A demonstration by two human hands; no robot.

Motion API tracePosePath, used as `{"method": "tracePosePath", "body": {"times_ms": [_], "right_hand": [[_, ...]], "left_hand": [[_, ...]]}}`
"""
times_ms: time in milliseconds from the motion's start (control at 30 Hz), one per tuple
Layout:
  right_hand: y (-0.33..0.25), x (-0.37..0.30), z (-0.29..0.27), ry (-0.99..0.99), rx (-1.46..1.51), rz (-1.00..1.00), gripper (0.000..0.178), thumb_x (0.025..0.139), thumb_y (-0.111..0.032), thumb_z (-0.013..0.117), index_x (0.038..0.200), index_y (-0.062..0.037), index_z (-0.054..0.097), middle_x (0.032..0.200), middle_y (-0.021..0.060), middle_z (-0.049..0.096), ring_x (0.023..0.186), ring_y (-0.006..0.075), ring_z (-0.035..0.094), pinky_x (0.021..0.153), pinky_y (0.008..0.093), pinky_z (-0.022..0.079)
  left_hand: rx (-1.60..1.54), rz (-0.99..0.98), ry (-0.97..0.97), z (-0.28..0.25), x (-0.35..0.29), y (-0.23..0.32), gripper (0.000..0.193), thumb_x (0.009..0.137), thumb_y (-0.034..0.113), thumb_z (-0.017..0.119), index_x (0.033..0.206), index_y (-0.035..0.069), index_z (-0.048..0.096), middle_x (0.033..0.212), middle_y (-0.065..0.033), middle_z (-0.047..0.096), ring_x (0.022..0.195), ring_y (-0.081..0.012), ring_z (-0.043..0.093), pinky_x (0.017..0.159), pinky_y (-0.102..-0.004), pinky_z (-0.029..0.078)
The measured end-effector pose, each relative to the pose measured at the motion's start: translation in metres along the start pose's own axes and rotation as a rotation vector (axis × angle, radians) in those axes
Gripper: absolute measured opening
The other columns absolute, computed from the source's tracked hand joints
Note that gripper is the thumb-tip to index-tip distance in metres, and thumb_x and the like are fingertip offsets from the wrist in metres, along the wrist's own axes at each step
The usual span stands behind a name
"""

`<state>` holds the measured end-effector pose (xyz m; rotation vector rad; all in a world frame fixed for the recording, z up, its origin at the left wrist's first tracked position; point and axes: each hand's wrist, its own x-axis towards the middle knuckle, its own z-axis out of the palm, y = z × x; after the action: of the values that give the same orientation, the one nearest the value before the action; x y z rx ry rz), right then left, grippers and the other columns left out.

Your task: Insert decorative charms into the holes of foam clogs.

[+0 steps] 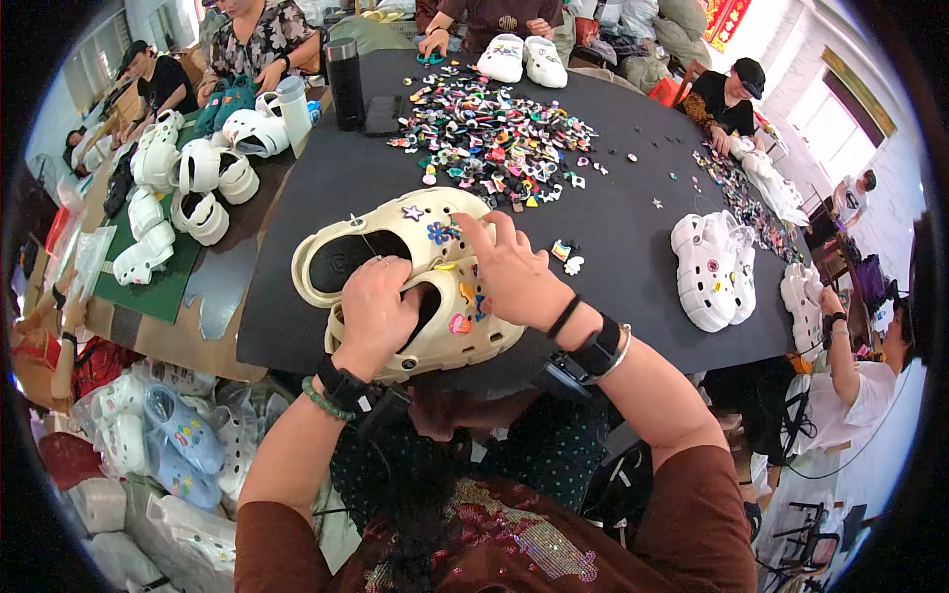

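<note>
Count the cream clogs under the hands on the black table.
2: the farther clog, with a blue flower charm, and the nearer clog, beside it. The left hand and right hand partly cover them; no others seem hidden.

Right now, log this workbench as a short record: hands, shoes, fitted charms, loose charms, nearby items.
left hand: gripping the cream clogs by their foot openings
right hand: fingers at the farther clog's toe
shoes: one pair, toes pointing right
fitted charms: include a star charm and a blue flower charm
loose charms: multicoloured heap beyond the clogs
nearby: black bottle left of the heap; white clogs at right
</note>
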<state>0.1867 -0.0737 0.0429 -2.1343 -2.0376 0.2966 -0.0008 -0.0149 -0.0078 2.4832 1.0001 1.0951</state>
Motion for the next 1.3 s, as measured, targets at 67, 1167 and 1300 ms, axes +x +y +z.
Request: {"method": "tracePosePath", "body": {"times_ms": [67,1167,1300], "right_hand": [[-0.002,0.0,-0.001,0.027,0.001,-0.012,0.106,0.063,-0.001,0.082,0.148,-0.0242,0.024,0.14,0.0166,0.033,0.121,0.043,0.049,0.09,0.0595,0.048],[0.123,-0.089,0.086,0.7,0.068,0.173,0.02,0.082,-0.007,0.066,0.101,-0.0066,0.06,0.12,0.0107,0.056,0.116,0.033,0.049,0.095,0.0457,0.04],[0.121,-0.089,0.083,0.699,0.078,0.175,0.018,0.082,-0.007,0.066,0.099,-0.0063,0.06,0.115,0.0105,0.059,0.114,0.0318,0.051,0.095,0.0446,0.04]], "left_hand": [[0.012,0.001,0.01,-0.006,0.001,0.005,0.017,0.068,0.005,0.071,0.076,0.0,0.056,0.078,-0.0159,0.058,0.078,-0.0377,0.057,0.069,-0.0447,0.045],[0.334,-0.039,-0.411,-0.079,0.009,-0.021,0.043,0.071,0.035,0.08,0.096,0.004,0.066,0.092,-0.0172,0.062,0.092,-0.0368,0.059,0.081,-0.0449,0.047],[0.369,-0.007,-0.436,-0.078,0.016,-0.023,0.043,0.069,0.038,0.081,0.089,0.003,0.063,0.086,-0.0167,0.063,0.088,-0.0364,0.061,0.078,-0.0451,0.049]]}}
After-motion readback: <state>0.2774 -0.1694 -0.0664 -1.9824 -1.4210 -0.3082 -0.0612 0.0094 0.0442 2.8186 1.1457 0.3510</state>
